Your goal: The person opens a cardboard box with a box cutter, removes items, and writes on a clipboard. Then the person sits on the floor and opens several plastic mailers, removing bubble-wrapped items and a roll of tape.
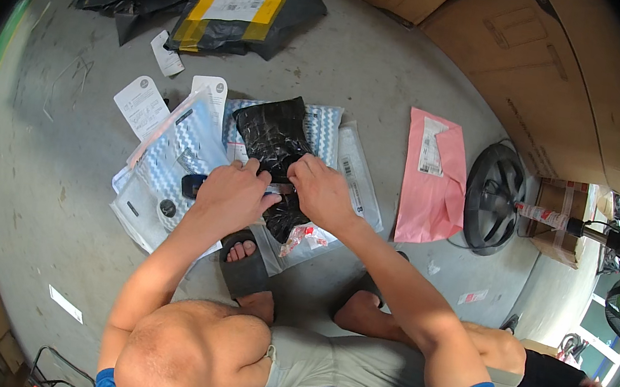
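A wrinkled black plastic mailer (274, 130) lies on a stack of flat packets between my feet. My right hand (322, 189) pinches its near edge with thumb and fingertips. Close by on the left, my left hand (236, 192) grips the same edge with bent fingers. A dark object (192, 185) sticks out at the left side of that hand; what it is stays partly hidden. More crumpled black plastic (286, 217) hangs below the hands. Under the mailer are a blue-and-white zigzag-patterned packet (324, 131) and a clear plastic bag (357, 170) with a barcode.
Several patterned packets (174, 152) and printed cards (142, 107) lie left. A pink mailer (432, 180) lies right, beside a black round stand base (494, 197). Black parcels (240, 8) lie ahead, near large cardboard boxes (515, 62). Another person's leg (552, 384) shows at lower right.
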Motion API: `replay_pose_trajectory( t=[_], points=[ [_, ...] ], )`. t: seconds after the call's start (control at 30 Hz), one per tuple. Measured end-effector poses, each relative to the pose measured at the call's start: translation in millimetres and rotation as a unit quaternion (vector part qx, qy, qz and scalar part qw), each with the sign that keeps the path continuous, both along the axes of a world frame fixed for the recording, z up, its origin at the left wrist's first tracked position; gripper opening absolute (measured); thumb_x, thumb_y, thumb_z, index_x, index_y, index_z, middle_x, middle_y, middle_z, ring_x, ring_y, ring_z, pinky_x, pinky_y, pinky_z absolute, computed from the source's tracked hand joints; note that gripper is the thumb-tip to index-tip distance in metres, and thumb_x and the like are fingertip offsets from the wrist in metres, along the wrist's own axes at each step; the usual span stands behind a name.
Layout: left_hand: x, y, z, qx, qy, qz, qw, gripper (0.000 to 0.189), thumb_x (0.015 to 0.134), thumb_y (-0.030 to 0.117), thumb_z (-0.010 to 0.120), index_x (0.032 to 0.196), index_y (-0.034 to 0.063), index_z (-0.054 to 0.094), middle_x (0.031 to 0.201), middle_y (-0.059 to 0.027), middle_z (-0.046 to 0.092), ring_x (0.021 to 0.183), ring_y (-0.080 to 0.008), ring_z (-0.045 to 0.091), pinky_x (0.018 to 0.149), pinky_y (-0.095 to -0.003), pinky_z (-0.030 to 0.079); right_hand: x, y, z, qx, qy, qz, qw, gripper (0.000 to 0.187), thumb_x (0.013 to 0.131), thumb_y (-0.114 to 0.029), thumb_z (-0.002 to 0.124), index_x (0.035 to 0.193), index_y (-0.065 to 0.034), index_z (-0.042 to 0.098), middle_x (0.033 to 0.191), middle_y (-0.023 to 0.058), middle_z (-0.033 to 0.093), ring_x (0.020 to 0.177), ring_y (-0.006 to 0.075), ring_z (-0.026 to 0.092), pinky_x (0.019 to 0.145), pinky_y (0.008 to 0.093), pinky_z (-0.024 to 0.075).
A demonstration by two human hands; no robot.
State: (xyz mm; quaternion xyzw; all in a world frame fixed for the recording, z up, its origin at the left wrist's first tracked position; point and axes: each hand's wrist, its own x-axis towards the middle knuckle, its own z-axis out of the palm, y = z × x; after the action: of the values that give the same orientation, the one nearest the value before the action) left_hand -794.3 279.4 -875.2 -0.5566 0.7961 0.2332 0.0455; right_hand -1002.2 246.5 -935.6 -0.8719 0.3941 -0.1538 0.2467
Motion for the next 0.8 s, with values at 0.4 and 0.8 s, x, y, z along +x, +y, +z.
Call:
replay_pose_trajectory(
  t=[0.4,0.8],
  points=[
    [25,8,-1,-0.067,0.175,0.064,0.98,0.038,0.085,0.034,0.073,0.111,0.0074,0.068,0.097,-0.0145,0.07,0.089,-0.0342,0.067,0.078,-0.0429,0.054,-3,8,-7,0.114,-0.083,-0.069,0.988,0.007,0.093,-0.004,0.06,0.098,-0.0039,0.056,0.097,0.0125,0.059,0.088,0.0361,0.062,0.074,0.0443,0.0503],
    [-14,24,-60,-0.022,0.293,0.077,0.953,0.031,0.073,0.014,0.079,0.095,0.0054,0.059,0.089,-0.0134,0.061,0.088,-0.0355,0.061,0.076,-0.0449,0.05,-14,0,-27,0.091,-0.149,-0.099,0.98,0.008,0.092,0.0,0.056,0.099,-0.0013,0.054,0.097,0.017,0.057,0.088,0.0404,0.059,0.076,0.0458,0.0479]
  ],
)
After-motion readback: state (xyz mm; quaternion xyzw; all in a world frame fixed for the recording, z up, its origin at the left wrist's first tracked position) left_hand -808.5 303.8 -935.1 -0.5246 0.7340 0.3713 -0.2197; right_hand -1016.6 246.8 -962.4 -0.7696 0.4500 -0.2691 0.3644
